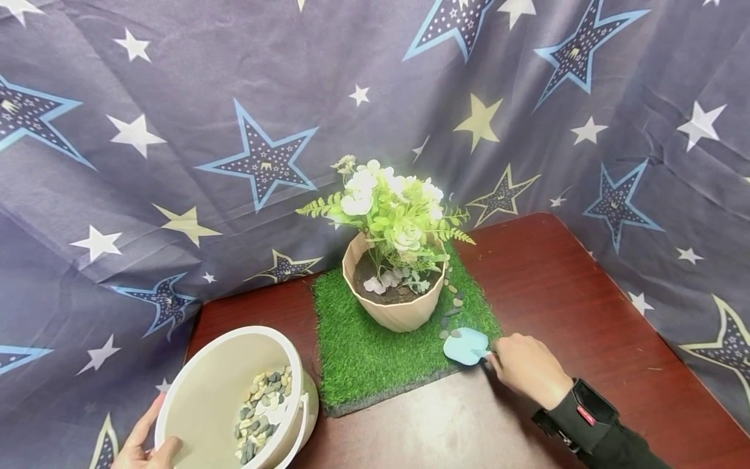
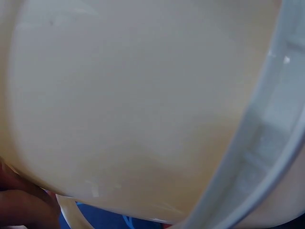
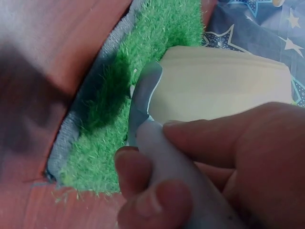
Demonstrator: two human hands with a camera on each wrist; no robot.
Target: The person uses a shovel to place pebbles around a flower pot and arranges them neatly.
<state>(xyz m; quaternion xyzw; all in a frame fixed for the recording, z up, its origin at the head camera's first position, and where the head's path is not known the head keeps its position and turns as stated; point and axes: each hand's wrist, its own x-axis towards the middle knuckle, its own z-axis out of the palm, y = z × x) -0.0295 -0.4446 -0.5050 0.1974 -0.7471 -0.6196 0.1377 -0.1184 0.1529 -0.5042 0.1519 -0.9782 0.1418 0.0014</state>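
Note:
My right hand (image 1: 530, 368) grips the handle of a small light blue trowel (image 1: 465, 346). Its blade is over the right front edge of a square of artificial turf (image 1: 375, 378), at the near end of a line of pebbles (image 1: 456, 303). In the right wrist view, thumb and fingers wrap the trowel's pale handle (image 3: 167, 162). My left hand (image 1: 143, 443) holds a cream bucket (image 1: 310, 391) by its rim, tilted, with the thumb over the edge. Grey, white and yellowish stones (image 1: 254, 420) lie inside. The bucket's wall (image 2: 133, 95) fills most of the left wrist view.
A beige flowerpot (image 1: 404, 316) with soil, white flowers (image 1: 387, 202) and green leaves stands on the turf. The pebble line runs along its right side. Beneath lies a reddish-brown table (image 1: 562, 293); a star-patterned cloth (image 1: 328, 78) hangs behind and at the sides.

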